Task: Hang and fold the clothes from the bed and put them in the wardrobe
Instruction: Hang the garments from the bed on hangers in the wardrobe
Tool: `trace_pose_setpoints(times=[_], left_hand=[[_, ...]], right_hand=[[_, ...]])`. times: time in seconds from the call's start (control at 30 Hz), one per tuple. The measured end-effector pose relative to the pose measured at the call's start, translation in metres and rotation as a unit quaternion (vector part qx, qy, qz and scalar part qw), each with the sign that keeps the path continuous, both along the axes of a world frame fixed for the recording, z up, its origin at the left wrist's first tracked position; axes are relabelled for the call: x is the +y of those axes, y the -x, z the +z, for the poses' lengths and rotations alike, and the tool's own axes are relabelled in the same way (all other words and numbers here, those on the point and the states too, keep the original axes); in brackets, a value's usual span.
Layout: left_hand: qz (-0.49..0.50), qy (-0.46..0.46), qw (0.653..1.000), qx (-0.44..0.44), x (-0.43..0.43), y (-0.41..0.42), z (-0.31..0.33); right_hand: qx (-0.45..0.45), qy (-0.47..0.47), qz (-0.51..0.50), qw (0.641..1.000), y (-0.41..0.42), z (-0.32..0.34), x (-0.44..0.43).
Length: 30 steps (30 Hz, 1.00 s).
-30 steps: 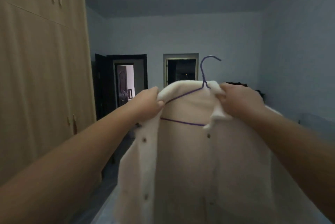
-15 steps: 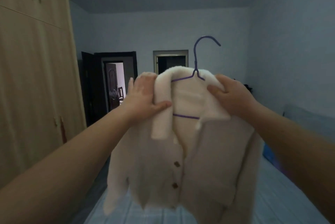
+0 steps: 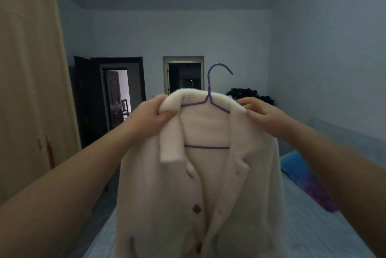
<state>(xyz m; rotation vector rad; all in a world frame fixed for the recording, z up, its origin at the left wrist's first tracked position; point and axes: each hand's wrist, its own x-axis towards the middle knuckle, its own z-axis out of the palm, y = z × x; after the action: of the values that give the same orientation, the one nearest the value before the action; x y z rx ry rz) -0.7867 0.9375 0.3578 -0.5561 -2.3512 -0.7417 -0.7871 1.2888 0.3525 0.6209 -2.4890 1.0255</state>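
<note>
Hands: both were closed on cloth. The left hand (image 3: 154, 114) was curled round the collar edge of the fleece jacket (image 3: 211, 191), and the other shoulder was pinched between thumb and fingers of the right hand (image 3: 264, 114).
Change: half a second earlier the left palm had been laid flat over a bunched collar. By this moment the collar had been drawn outward, and both sloping arms of the wire hanger (image 3: 209, 90) had been uncovered.
Meaning: the jacket was judged to be seated on its hanger and was held in the air above the bed. The hanging step was taken as nearly done, with the move into the wardrobe not yet made.
Wardrobe: the wardrobe (image 3: 27, 95) was seen at the left as tall, flat panels in a pale wood finish. Its doors were shut, with small handles set low.
Bed: the bed (image 3: 313, 230) was covered by a smooth pale-blue sheet, and blue-and-purple bedding (image 3: 296, 166) was bunched at its right side.
Jacket: a thick, soft cream pile was shown, with broad notched lapels. The front was parted at the neck and hung limp below.
Hanger: thin purple wire was bent into a triangle with a straight lower bar. The open hook was left free above the collar.
Buttons: the buttons (image 3: 196, 208) were small, brown and angular.
</note>
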Motion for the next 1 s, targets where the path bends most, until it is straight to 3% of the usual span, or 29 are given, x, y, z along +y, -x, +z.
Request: trace_pose_setpoints(times=[0.17, 0.27, 0.4, 0.63, 0.77, 0.87, 0.93, 1.0], left_hand=[[-0.023, -0.032, 0.999, -0.009, 0.0, -0.006, 0.005], [-0.05, 0.018, 0.998, -0.046, -0.001, -0.011, 0.011], [-0.046, 0.056, 0.997, -0.012, 0.001, -0.015, 0.022], [-0.06, 0.108, 0.991, -0.048, 0.004, -0.011, 0.028], [-0.076, 0.043, 0.996, -0.036, 0.0, -0.011, 0.022], [-0.051, -0.016, 0.998, -0.026, -0.009, -0.012, 0.02], [-0.036, -0.016, 0.999, -0.017, -0.009, -0.012, 0.018], [-0.023, -0.014, 1.0, -0.012, -0.004, -0.016, 0.014]], right_hand=[[0.013, -0.05, -0.018, 0.999, 0.004, -0.017, -0.017], [0.065, -0.048, -0.028, 0.996, 0.006, -0.023, -0.029], [0.128, -0.071, -0.039, 0.988, 0.007, -0.011, -0.045], [0.179, -0.108, -0.047, 0.977, 0.01, -0.008, -0.055], [0.221, -0.117, -0.08, 0.965, 0.017, -0.011, -0.048], [0.181, -0.09, -0.084, 0.976, 0.025, -0.019, -0.031], [0.131, -0.078, -0.049, 0.987, 0.029, -0.025, -0.023], [0.135, -0.072, -0.025, 0.988, 0.03, -0.029, -0.02]])
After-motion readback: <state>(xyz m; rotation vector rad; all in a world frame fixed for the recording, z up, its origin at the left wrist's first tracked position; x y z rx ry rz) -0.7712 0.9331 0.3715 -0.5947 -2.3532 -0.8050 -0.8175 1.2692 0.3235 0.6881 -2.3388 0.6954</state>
